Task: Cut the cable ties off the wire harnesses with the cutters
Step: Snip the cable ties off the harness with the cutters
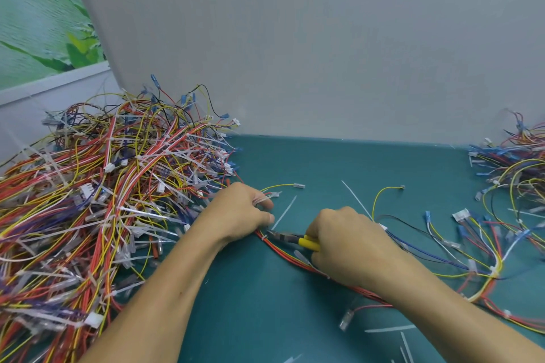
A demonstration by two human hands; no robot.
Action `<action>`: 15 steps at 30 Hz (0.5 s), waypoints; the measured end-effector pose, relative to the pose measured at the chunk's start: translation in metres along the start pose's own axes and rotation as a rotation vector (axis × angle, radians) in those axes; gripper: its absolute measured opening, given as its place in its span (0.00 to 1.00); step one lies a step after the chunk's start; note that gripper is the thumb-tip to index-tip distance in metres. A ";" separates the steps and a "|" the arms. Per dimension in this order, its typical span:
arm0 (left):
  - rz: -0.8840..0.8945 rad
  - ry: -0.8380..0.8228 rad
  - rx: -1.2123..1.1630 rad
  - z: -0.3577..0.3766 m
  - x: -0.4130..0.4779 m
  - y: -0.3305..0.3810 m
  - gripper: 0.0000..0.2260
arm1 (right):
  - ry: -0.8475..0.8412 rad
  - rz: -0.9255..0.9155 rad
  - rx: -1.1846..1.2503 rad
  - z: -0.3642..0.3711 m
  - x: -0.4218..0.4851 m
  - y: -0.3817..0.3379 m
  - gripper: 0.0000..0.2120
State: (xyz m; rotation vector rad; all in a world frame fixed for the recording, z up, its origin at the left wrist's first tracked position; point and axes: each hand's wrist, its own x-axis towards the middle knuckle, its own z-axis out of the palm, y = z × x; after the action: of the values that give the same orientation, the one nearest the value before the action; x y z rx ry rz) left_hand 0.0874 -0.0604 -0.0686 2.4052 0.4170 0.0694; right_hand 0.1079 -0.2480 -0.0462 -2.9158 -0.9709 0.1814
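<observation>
On teal mat (pixel 354 162): left hand (pixel 241 212) grip pinching harness (pixel 280 250); right hand (pixel 348 239) grip curled round cutters (pixel 298 240).

teal tabletop (pixel 368 162), cutters (pixel 298 239) with yellow handles, harness pile (pixel 103 200) mostly red/yellow/blue wires, white cable ties (pixel 283 213)

- The cutters (pixel 290 237) have yellow handles and dark jaws. They lie low and point left, with the handles gripped in the right hand (pixel 348 242).
- The harness (pixel 295 259) is a red-and-yellow bundle. It runs from the left hand (pixel 244 212), which holds it, down to the right and fans into branches.
- A white tie (pixel 282 214) sits on that bundle at the cutter tips, its long tail slanting away.
- A big pile of harnesses (pixel 103 200) on the left bristles with white ties.
- A smaller pile (pixel 516 162) lies at the right edge.
- Loose tie strips (pixel 389 328) lie nearest the person.
</observation>
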 end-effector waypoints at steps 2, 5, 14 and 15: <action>0.009 -0.001 0.011 -0.001 -0.001 0.001 0.07 | 0.004 -0.005 0.002 0.000 0.000 -0.002 0.04; 0.061 -0.070 0.132 -0.005 -0.003 0.004 0.09 | 0.002 0.020 0.023 0.000 -0.001 0.000 0.05; 0.155 -0.202 0.093 -0.019 -0.005 -0.004 0.10 | -0.052 0.138 0.427 -0.005 0.001 0.014 0.07; 0.182 -0.183 0.032 -0.014 -0.005 -0.001 0.10 | -0.052 0.155 0.558 -0.005 0.003 0.013 0.10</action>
State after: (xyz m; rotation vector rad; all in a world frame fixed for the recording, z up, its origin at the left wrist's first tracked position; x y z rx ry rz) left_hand 0.0799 -0.0523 -0.0579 2.4496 0.1146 -0.0770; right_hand 0.1183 -0.2565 -0.0431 -2.4714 -0.5755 0.4563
